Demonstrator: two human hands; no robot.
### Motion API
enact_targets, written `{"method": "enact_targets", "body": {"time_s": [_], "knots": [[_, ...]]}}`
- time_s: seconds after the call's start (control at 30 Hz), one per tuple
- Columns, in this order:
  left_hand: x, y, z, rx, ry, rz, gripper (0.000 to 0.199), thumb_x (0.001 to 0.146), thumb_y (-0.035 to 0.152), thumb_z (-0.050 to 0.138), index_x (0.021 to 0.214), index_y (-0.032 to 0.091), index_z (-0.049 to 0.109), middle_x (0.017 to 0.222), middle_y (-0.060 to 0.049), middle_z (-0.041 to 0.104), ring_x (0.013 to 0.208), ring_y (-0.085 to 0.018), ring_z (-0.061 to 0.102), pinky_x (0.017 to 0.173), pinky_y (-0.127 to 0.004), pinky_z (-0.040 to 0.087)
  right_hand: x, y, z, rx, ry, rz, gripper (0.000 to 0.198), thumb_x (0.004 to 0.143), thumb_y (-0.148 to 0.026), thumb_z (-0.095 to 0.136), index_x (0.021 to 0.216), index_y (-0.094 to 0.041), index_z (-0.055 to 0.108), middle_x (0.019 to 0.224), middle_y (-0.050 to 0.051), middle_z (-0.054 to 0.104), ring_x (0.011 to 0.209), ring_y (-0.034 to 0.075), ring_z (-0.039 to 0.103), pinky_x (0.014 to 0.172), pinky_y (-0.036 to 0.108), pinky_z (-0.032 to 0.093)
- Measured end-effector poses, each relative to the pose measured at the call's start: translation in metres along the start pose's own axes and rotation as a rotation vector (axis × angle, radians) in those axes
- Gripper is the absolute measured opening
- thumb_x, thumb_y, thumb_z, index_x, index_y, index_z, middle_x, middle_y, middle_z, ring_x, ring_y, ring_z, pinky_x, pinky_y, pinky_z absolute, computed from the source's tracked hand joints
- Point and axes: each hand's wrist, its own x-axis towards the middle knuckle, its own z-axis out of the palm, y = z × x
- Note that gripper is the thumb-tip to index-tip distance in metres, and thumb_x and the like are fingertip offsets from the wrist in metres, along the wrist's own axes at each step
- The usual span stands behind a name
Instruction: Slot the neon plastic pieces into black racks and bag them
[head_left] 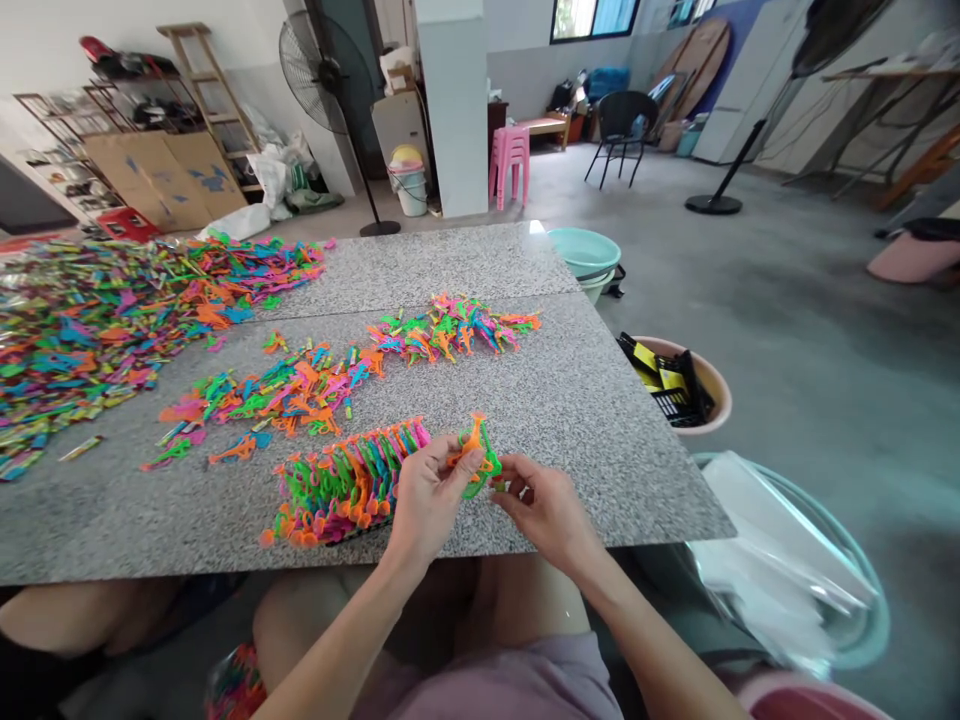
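Note:
My left hand (pixel 426 500) pinches small orange and green plastic toy pieces (pixel 477 436) between thumb and fingers, above the table's near edge. From the other side my right hand (pixel 551 505) has its fingertips closed at the green part's edge; whether it grips that part or something smaller is hidden. Left of my hands stands a neat row of similar plastic toys (pixel 345 480) in orange, green, pink and blue, with flared round ends. Behind it lie a loose pile of the toys (pixel 300 390) and another pile (pixel 454 325).
A big heap of colourful pieces and wrapped strips (pixel 90 310) covers the left of the speckled stone table (pixel 600 440). Off its right side stand a turquoise basin (pixel 585 248), a tub with black and yellow items (pixel 716 395) and a basin with clear plastic (pixel 862 580). Someone's leg (pixel 82 620) shows lower left.

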Motion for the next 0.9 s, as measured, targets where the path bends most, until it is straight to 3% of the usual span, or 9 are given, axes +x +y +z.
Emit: {"method": "enact_targets", "body": {"time_s": [0.1,0.23,0.37,0.5,0.6,0.73,0.8,0.9], "knots": [[-0.006,0.002,0.004,0.046,-0.046,-0.007,0.024,0.082,0.039,0.067,0.084,0.015,0.066,0.071,0.000,0.067,0.065,-0.014,0.063,0.061,-0.022,0.050,-0.001,0.000,0.004,-0.014,0.011,0.010,0.019,0.077,-0.014,0.063,0.094,-0.021,0.060,0.073,-0.003,0.067,0.058,0.010,0.059,0.057,0.021,0.043],[-0.006,0.009,0.001,0.047,-0.070,-0.055,0.023,0.078,0.036,0.072,0.086,0.016,0.064,0.072,0.000,0.068,0.066,-0.014,0.064,0.060,-0.020,0.049,-0.001,0.004,0.005,0.130,0.030,0.046,0.018,0.075,-0.020,0.069,0.090,-0.021,0.059,0.064,-0.005,0.065,0.051,0.010,0.055,0.051,0.021,0.041],[-0.005,0.013,-0.004,-0.040,-0.002,-0.085,0.025,0.073,0.034,0.077,0.081,0.015,0.063,0.070,0.002,0.066,0.063,-0.009,0.060,0.058,-0.016,0.046,-0.002,0.007,-0.011,0.097,0.156,-0.172,0.012,0.079,-0.032,0.073,0.083,-0.022,0.069,0.065,-0.002,0.064,0.061,0.013,0.057,0.058,0.025,0.045],[-0.010,0.014,-0.002,-0.259,0.101,-0.203,0.033,0.072,0.038,0.080,0.087,0.016,0.061,0.069,0.005,0.064,0.059,-0.005,0.056,0.056,-0.013,0.045,-0.007,0.004,-0.023,0.008,0.207,-0.363,0.024,0.094,-0.033,0.056,0.113,-0.027,0.069,0.083,0.002,0.065,0.079,0.016,0.059,0.073,0.030,0.048],[-0.016,0.017,0.003,-0.365,0.157,-0.265,0.040,0.066,0.037,0.085,0.088,0.016,0.059,0.065,0.007,0.061,0.055,-0.003,0.054,0.052,-0.011,0.043,-0.014,0.000,-0.018,0.006,0.201,-0.347,0.034,0.100,-0.030,0.044,0.129,-0.025,0.061,0.085,0.003,0.059,0.075,0.015,0.056,0.069,0.028,0.049],[-0.024,0.023,0.009,-0.434,0.186,-0.316,0.044,0.063,0.034,0.087,0.088,0.017,0.055,0.070,0.005,0.066,0.060,-0.006,0.061,0.057,-0.014,0.049,-0.026,-0.004,-0.007,0.039,0.225,-0.306,0.041,0.100,-0.028,0.041,0.141,-0.025,0.049,0.092,0.005,0.059,0.082,0.016,0.058,0.074,0.031,0.052],[-0.027,0.025,0.010,-0.456,0.174,-0.306,0.044,0.064,0.034,0.087,0.089,0.017,0.055,0.073,0.005,0.066,0.063,-0.006,0.062,0.059,-0.015,0.051,-0.030,-0.006,-0.004,0.092,0.225,-0.293,0.040,0.098,-0.029,0.047,0.138,-0.026,0.051,0.097,0.005,0.063,0.087,0.016,0.060,0.077,0.031,0.053],[-0.031,0.026,0.009,-0.445,0.157,-0.265,0.043,0.066,0.035,0.085,0.089,0.017,0.054,0.069,0.006,0.066,0.060,-0.005,0.060,0.059,-0.014,0.050,-0.034,-0.010,-0.003,0.201,0.241,-0.250,0.027,0.092,-0.030,0.059,0.117,-0.023,0.064,0.093,0.004,0.069,0.081,0.015,0.064,0.072,0.028,0.054]]}}
